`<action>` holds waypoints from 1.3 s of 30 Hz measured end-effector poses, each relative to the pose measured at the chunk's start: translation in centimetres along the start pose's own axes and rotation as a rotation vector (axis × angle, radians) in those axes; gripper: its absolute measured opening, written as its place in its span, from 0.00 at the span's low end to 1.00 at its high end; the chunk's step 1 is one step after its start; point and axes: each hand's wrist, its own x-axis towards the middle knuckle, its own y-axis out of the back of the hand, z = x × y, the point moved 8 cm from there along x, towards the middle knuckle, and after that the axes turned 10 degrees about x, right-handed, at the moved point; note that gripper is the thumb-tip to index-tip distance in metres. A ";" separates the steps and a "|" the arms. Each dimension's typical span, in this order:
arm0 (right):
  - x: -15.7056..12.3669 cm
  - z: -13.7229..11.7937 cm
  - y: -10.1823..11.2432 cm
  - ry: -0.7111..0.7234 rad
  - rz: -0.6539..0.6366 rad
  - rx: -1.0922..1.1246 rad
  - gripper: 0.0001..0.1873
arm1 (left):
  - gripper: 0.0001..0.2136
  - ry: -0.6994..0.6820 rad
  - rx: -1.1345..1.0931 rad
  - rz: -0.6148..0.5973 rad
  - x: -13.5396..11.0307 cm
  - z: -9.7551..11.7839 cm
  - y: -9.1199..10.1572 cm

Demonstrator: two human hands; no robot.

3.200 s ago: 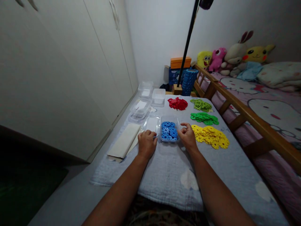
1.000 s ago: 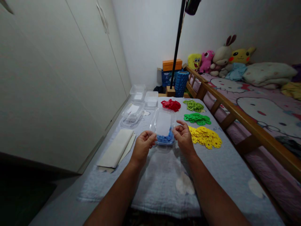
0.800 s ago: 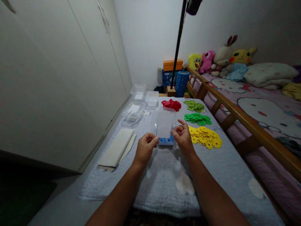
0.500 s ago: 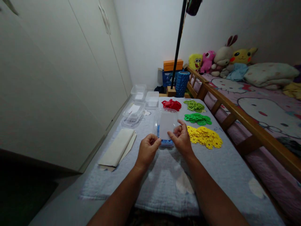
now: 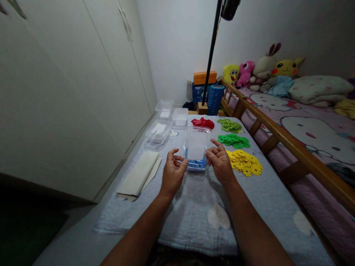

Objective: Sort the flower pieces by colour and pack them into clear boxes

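With two bare hands, reaches to one clear box (image 5: 196,169) in the middle of one cloth-covered table (image 5: 191,210), between its left and right edges. Inside, one heap of blue pieces (image 5: 195,163), too blurred to count singly; over them, one clear lid (image 5: 198,129) with one white label (image 5: 196,147). Cannot tell whether pressed down all round.

At the lid's near left corner, has the left hand (image 5: 173,171), thumb and curled fingers narrowly apart. At the right edge, has the right hand (image 5: 220,164), thumb and bent fingers close together, forefinger raised. Cannot tell, for either, whether pinching or merely touching.

Along the table's right edge, from the far corner nearward, three piles: lime pieces (image 5: 230,125), green pieces (image 5: 234,140), yellow pieces (image 5: 245,162). By the far edge, one pile of red pieces (image 5: 203,123). Toward the far left corner, three groups of clear containers (image 5: 180,118), possibly stacked. Along the left edge, one folded beige bundle (image 5: 138,173). Beyond the far edge, one black pole (image 5: 211,55) and one blue roller (image 5: 215,99).
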 end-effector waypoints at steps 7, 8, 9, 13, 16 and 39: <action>0.5 0.5 1.2 0.057 0.066 -0.144 0.27 | 0.19 -0.011 -0.135 0.078 0.8 1.1 1.6; 0.5 0.6 1.4 0.072 0.077 -0.168 0.26 | 0.18 -0.045 -0.097 0.120 1.0 1.7 2.3; 0.5 0.6 1.6 0.081 0.085 -0.186 0.25 | 0.16 -0.091 -0.027 0.152 1.1 2.4 2.8; 0.4 0.7 1.5 0.075 0.076 -0.196 0.22 | 0.07 -0.430 0.478 0.247 0.7 6.1 3.4; 0.1 0.7 0.7 0.037 0.031 -0.165 0.20 | 0.07 -0.665 0.857 0.213 -0.3 7.3 0.9; 1.0 2.1 4.0 -0.049 0.221 -0.281 0.19 | 0.19 -0.386 0.632 0.133 0.8 2.0 -0.7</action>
